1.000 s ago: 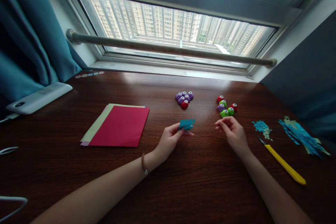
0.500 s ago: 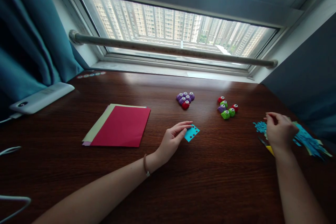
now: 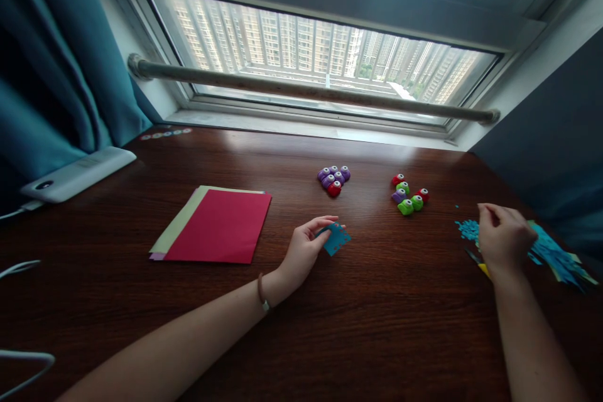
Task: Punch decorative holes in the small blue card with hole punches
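My left hand (image 3: 304,248) pinches a small teal paper piece (image 3: 335,239) with star-shaped holes, held just above the dark wooden desk (image 3: 358,320) near its middle. My right hand (image 3: 503,236) is at the right, fingers curled together over a pile of small teal paper bits (image 3: 467,230); whether it holds anything I cannot see. It covers most of a yellow-handled craft knife (image 3: 481,267). Two clusters of small craft punches lie beyond: purple and red ones (image 3: 333,179), and green, red and purple ones (image 3: 407,195).
A stack of coloured paper sheets with red on top (image 3: 217,225) lies left of centre. Teal paper strips (image 3: 558,252) lie at the far right. A white device (image 3: 78,174) with a cable sits at the left by a teal curtain. A window with a rail runs behind.
My right hand moved from the centre to the right, over the teal bits and knife. My left hand lowered the teal paper towards the desk and has tilted it up slightly.
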{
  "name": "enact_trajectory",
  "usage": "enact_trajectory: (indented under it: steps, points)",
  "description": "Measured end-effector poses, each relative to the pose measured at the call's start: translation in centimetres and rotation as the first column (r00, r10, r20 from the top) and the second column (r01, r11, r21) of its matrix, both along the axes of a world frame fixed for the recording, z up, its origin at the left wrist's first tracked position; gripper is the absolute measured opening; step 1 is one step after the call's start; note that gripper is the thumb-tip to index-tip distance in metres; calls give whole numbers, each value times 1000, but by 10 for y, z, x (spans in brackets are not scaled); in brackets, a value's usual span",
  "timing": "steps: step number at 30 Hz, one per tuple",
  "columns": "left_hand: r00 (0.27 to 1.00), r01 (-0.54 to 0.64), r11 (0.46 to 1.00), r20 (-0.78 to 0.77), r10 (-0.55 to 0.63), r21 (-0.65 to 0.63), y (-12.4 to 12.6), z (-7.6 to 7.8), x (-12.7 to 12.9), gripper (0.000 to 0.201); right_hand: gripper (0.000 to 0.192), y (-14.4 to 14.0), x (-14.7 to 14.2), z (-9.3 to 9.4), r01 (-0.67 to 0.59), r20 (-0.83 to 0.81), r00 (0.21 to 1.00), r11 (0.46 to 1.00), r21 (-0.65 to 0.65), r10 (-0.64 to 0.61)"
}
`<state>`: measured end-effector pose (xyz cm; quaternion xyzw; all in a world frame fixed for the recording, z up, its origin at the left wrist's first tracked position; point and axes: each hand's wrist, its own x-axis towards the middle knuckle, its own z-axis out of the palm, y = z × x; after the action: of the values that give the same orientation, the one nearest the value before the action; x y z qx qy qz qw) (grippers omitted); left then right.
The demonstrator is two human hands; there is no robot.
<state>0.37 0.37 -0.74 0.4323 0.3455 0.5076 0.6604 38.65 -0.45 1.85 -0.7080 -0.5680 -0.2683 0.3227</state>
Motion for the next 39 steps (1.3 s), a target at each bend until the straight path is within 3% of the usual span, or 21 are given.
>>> enact_trajectory:
  steps: [7, 14, 18, 20, 21, 23, 25, 26, 27, 29, 34, 39]
  points:
    - [996, -34, 995, 78, 41, -96, 0, 0, 1, 22, 26, 2, -13, 2, -35, -20, 999, 999, -6, 35]
    - [998, -60, 996, -8, 60, -60, 0, -2, 0, 26, 26, 2, 22, -5, 15, -222, 975, 1000, -13, -18]
    - [998, -39, 999, -52, 38, -23, -3, -1, -1, 29, 24, 9, 12, -13, 1, -474, 880, 1000, 30, 14]
    - [995, -30, 1000, -94, 29, -7, -4, -1, -2, 30, 25, 10, -18, -15, -102, -573, 813, 994, 32, 102]
    - [993, -28, 1000, -111, 28, -5, -5, -1, -2, 31, 27, 10, -38, -16, -203, -664, 728, 979, 28, 170]
    - [991, -22, 1000, -129, 19, -16, -5, -1, -2, 32, 29, 4, -86, -17, -449, -811, 523, 894, 0, 263]
    - [991, 2, 999, -131, -7, -36, -6, -1, -2, 32, 29, -7, -134, -18, -705, -898, 338, 708, -44, 281]
    - [991, 18, 999, -129, -23, -41, -6, 0, -1, 32, 29, -13, -154, -18, -793, -921, 276, 607, -57, 274]
    - [992, 34, 999, -122, -39, -41, -6, 1, -1, 31, 27, -19, -171, -18, -839, -932, 239, 540, -57, 273]
    - [992, 65, 998, -104, -68, -25, -7, 4, 0, 28, 20, -30, -193, -17, -894, -926, 204, 447, -43, 319]
    - [988, 97, 995, -118, -100, -32, -7, 7, -1, 24, 12, -39, -204, -13, -946, -801, 214, 322, -28, 559]
    - [968, 19, 998, -249, -3, 65, -6, 4, -1, 17, 21, -39, -201, -12, -950, -793, 206, 311, -22, 574]
